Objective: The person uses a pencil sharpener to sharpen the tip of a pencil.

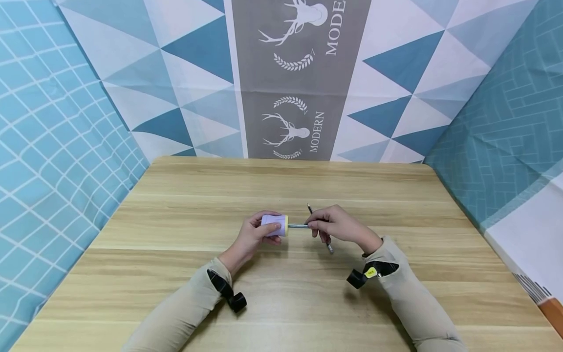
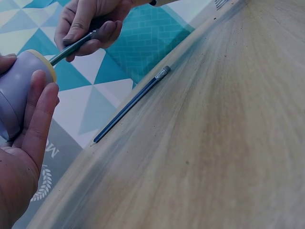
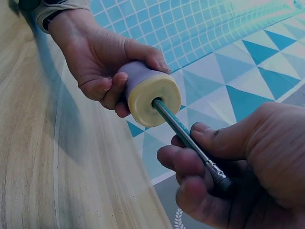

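My left hand grips a lilac electric pencil sharpener, its cream-yellow face turned toward my right hand. In the right wrist view, a dark green pencil goes into the round hole in that face. My right hand pinches this pencil near its metal-banded eraser end, thumb on one side and fingers on the other. The pencil's front end is hidden inside the sharpener. A second pencil, dark with an eraser end, lies on the table, partly under my right hand in the head view.
Both hands are above a wood-grain table. Patterned cloth hangs behind it, with blue gridded cloth on the left and teal cloth on the right. Both wrists wear dark straps with small cameras.
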A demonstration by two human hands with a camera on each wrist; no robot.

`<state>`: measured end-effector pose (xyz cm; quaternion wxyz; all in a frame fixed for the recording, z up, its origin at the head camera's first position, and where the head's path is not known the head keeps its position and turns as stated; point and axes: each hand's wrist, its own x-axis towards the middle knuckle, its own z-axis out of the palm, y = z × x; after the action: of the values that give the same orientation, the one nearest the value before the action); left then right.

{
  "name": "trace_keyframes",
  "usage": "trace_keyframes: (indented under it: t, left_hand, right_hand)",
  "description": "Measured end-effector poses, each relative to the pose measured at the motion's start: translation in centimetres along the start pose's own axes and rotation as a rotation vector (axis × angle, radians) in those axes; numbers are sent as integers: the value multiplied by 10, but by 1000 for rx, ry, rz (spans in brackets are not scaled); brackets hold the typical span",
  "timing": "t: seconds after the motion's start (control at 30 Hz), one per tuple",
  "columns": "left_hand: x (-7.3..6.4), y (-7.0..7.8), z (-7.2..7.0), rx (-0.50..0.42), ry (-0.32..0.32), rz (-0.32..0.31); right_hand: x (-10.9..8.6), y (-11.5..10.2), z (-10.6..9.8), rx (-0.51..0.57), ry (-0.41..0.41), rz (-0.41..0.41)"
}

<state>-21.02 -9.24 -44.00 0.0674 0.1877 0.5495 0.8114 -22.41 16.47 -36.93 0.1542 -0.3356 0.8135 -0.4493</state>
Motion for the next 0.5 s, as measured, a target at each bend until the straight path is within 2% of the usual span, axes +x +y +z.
trace_keyframes:
  t: [0.1,0.3,0.5]
  left_hand:
    - [1,0,0,-1,15,-13]
    - [2,2,1,9,98,-103]
    - [2,4,2,-2,114,-115]
  right_hand:
    - [0,2,-2,0,-6,4]
    - [1,7,-4,58,-38,29]
    - [0,10,-6,148,-69,50]
